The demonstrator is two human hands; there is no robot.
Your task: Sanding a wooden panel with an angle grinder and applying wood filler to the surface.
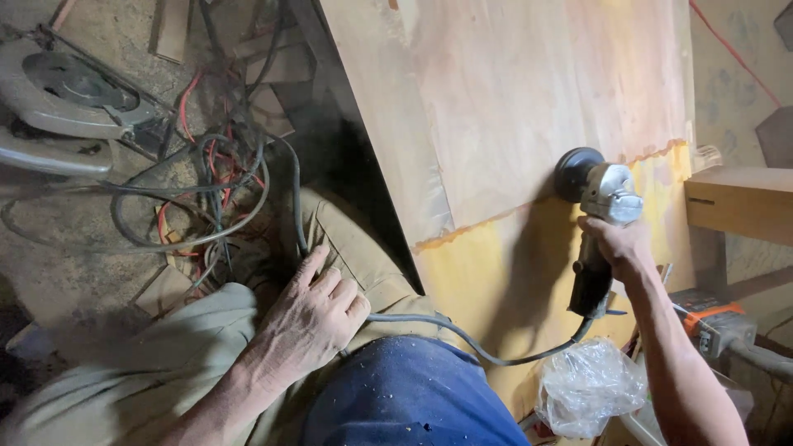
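Note:
My right hand (pixel 618 248) grips the body of an angle grinder (pixel 601 198). Its round disc (pixel 576 172) presses flat against a large wooden panel (pixel 529 91), right at the line where bare pale wood meets a yellow coated strip (pixel 512 272). The grinder's grey cable (pixel 462 339) runs from its tail across my lap. My left hand (pixel 318 310) rests on my thigh, on khaki trousers (pixel 355 239), fingers loosely curled over that cable.
A tangle of grey and red cables (pixel 211 182) lies on the dusty floor at left, beside a circular saw (pixel 66 95). A crumpled clear plastic bag (pixel 588 386) sits below the grinder. A wooden box (pixel 739 202) and an orange-and-grey power tool (pixel 714 322) stand at right.

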